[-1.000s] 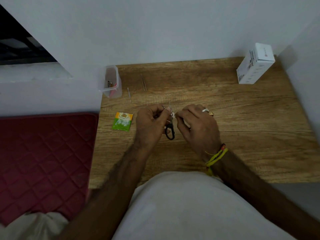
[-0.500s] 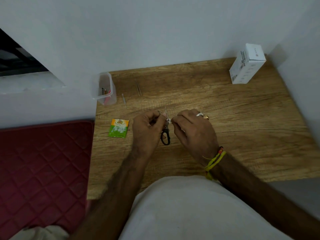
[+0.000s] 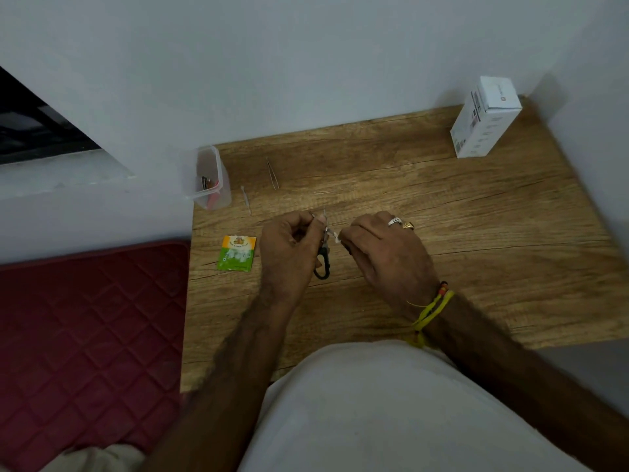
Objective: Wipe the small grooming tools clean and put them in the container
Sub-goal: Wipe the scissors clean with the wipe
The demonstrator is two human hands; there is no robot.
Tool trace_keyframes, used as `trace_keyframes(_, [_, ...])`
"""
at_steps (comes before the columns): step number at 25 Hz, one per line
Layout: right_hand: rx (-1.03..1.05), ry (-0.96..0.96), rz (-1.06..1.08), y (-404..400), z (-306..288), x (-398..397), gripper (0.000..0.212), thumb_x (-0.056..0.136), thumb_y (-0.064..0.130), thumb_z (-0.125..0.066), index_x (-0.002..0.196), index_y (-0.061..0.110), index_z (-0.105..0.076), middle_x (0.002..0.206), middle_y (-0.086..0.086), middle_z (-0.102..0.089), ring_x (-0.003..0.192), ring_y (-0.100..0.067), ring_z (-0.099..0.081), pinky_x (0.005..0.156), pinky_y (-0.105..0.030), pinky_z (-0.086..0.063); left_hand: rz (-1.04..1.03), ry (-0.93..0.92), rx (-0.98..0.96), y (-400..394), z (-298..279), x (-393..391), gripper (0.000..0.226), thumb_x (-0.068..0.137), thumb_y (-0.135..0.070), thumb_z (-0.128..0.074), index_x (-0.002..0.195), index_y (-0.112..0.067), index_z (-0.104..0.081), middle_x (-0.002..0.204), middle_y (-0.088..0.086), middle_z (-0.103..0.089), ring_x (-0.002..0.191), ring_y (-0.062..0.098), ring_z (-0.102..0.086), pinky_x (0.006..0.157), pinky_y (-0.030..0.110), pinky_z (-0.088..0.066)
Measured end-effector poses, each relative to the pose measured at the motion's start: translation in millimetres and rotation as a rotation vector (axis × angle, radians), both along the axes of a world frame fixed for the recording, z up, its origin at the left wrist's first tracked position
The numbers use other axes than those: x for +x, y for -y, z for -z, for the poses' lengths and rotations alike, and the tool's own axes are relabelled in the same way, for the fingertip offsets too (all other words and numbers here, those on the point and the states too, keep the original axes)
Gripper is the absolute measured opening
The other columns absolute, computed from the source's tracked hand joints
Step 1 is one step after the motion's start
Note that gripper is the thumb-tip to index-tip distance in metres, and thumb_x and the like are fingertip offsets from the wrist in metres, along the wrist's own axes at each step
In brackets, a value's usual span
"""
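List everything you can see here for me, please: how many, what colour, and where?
scissors: 1, black handles, held mid-table
wipe: 1, white scrap, at the blades
tweezers: 1, metal, back of table
thin stick: 1, pale, beside container
container: 1, clear, table's back left corner
sachet: 1, green-orange, left of hands
box: 1, white, back right
table: 1, wooden
mat: 1, red, left
left hand: holds scissors
right hand: pinches wipe

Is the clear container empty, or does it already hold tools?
Not empty: the clear container shows dark and red items inside through its open top. What they are, cannot tell.
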State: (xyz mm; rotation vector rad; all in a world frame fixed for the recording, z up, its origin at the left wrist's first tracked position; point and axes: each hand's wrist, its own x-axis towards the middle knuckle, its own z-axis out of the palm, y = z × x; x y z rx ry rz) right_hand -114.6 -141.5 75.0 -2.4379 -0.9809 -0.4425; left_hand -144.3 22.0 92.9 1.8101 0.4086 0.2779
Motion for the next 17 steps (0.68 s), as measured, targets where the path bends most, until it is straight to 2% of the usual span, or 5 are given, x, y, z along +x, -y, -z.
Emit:
trace_keyframes(4, [0.036, -0.012, 0.023, 2, 1, 2, 0.016, 0.097, 0.019, -0.058, 0.100, 0.010, -0.071, 0.096, -0.007, -0.068, 0.081, -0.030, -0.062, 0.065, -0.044, -0.052, -0.034, -0.028, -0.016, 1, 2, 0, 0.023, 0.096, -0.015, -0.066, 0.080, 0.002, -0.069, 0.071, 0.019, -0.068, 0.056, 0.017, -0.061, 0.043, 0.025, -0.046])
trace_keyframes(7, [0.073, -0.032, 0.028, 0, 1, 2, 0.017, 0.098, 0.019, -0.058, 0.100, 0.009, -0.071, 0.096, -0.008, -0.068, 0.080, -0.029, -0.061, 0.065, -0.045, -0.051, -0.047, -0.032, 0.022, -1, 1, 3, 0.022, 0.096, -0.017, -0.066, 0.078, -0.005, -0.071, 0.071, 0.012, -0.071, 0.060, 0.016, -0.066, 0.049, 0.026, -0.048])
trace_keyframes(10, [0.177, -0.063, 0.066, 0, 1, 0, 0.017, 0.098, 0.019, -0.058, 0.099, 0.008, -0.072, 0.095, -0.006, -0.068, 0.082, -0.025, -0.061, 0.066, -0.045, -0.051, -0.054, -0.018, -0.024, 2, -3, 2, 0.022, 0.098, -0.017, -0.063, 0.078, -0.012, -0.071, 0.074, 0.007, -0.074, 0.063, 0.017, -0.072, 0.047, 0.021, -0.046])
trace_keyframes(14, [0.147, -0.050, 0.065, -7, 5, -4, 0.014, 0.096, 0.017, -0.060, 0.096, 0.007, -0.071, 0.093, -0.007, -0.065, 0.080, -0.026, -0.060, 0.063, -0.046, -0.051, -0.077, -0.049, -0.093, 9, -1, 0, 0.024, 0.099, -0.018, -0.062, 0.082, -0.002, -0.070, 0.073, 0.008, -0.075, 0.060, 0.015, -0.072, 0.043, 0.020, -0.044])
trace_keyframes(17, [0.112, -0.030, 0.071, -6, 6, -6, 0.017, 0.097, 0.018, -0.058, 0.095, 0.007, -0.070, 0.092, -0.008, -0.065, 0.079, -0.026, -0.060, 0.062, -0.044, -0.051, -0.095, -0.057, -0.102, 9, 2, -1, 0.024, 0.100, -0.017, -0.061, 0.084, -0.002, -0.070, 0.073, 0.008, -0.075, 0.061, 0.017, -0.072, 0.044, 0.021, -0.044])
